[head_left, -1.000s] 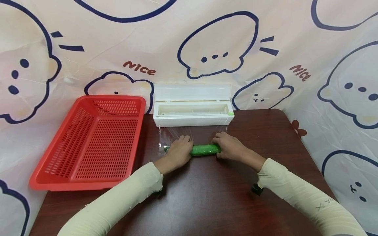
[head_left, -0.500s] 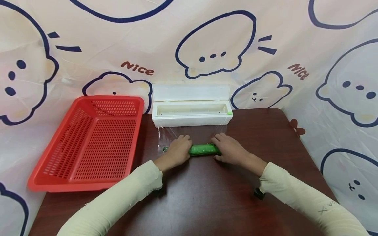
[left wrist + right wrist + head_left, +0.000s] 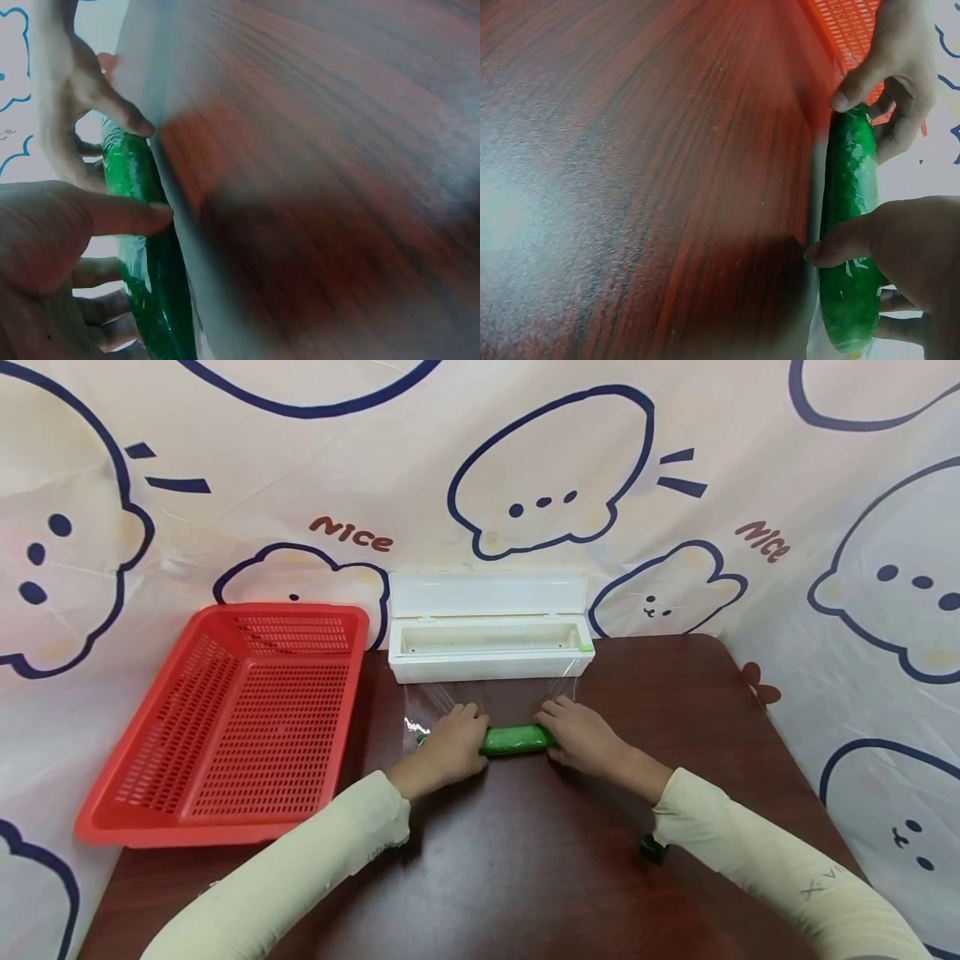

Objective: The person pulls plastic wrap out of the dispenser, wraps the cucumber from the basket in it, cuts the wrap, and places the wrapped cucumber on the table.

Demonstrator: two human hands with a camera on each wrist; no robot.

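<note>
A green cucumber (image 3: pixel 516 740) lies side to side in front of the person, with both hands on it. Shiny, crinkly plastic wrap (image 3: pixel 420 714) clings to its skin. I cannot tell if its underside touches the table (image 3: pixel 517 860).

The left hand (image 3: pixel 450 743) has its grip clamped on the left part of the cucumber. Its thumb (image 3: pixel 127 216) is on the side near the person, and its fingers (image 3: pixel 101 307) go round the far side. A bit of the cucumber pokes out past this hand.

The right hand (image 3: pixel 581 735) has its grip clamped on the right part in the same way. In the right wrist view, the round end sticks out past its thumb (image 3: pixel 844 241). The middle of the cucumber shows between the two hands.

The clear wrap stretches from the hands back to the front of a long white box (image 3: pixel 491 668). The box's lid (image 3: pixel 487 594) stands up at the back. To the left of the box and hands is a big red basket (image 3: pixel 273 735) full of little holes. Pale sleeves (image 3: pixel 300 868) cover the arms. Behind everything hangs a sheet (image 3: pixel 420 468) with cartoon animals and the word "Nice".
</note>
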